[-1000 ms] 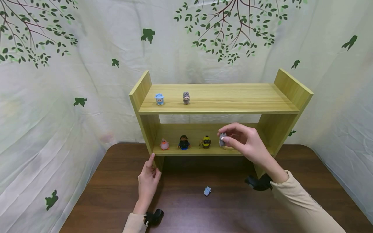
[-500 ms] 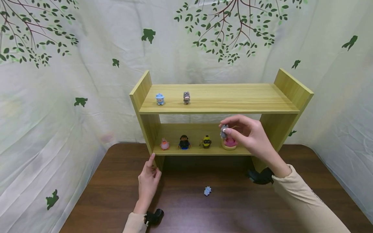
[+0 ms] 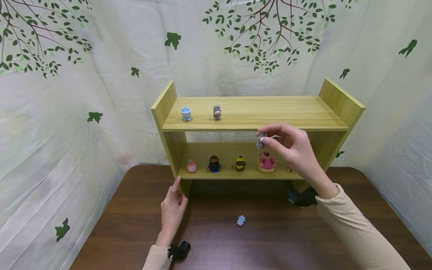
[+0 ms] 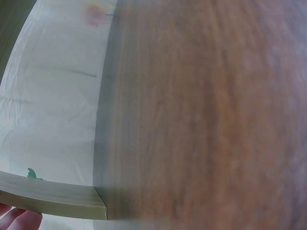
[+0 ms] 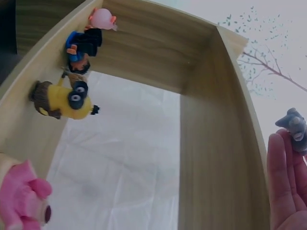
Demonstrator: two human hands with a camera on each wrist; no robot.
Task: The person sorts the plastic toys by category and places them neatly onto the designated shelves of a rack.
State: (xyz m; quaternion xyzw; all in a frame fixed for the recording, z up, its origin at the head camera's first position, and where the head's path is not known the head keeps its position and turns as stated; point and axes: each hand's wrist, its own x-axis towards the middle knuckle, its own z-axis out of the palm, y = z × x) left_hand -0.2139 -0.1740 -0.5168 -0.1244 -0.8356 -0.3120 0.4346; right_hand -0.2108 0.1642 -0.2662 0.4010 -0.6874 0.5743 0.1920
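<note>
In the head view my right hand (image 3: 290, 150) pinches a small grey figurine (image 3: 261, 141) between thumb and fingers, in front of the gap between the two boards of a wooden shelf (image 3: 287, 112). The right wrist view shows the same grey figurine (image 5: 293, 127) at the fingertips. My left hand (image 3: 172, 210) touches the shelf's front left corner, index finger straight. In the left wrist view only a few fingers (image 4: 24, 221) show at the panel's edge. On the top board stand a blue-hatted figurine (image 3: 186, 114) and another grey figurine (image 3: 217, 113).
The lower board carries a pink figure (image 3: 191, 166), a dark-haired figure (image 3: 214, 164), a yellow Minion (image 3: 240, 164) and a pink bear in a round base (image 3: 266, 163). Something small beside the bear is partly hidden by my right hand. A pale blue figurine (image 3: 241, 220) lies on the table (image 3: 216, 247).
My right hand has risen with the grey figurine from the lower board's level toward the top board, uncovering the pink bear. The left hand has stayed at the shelf's corner.
</note>
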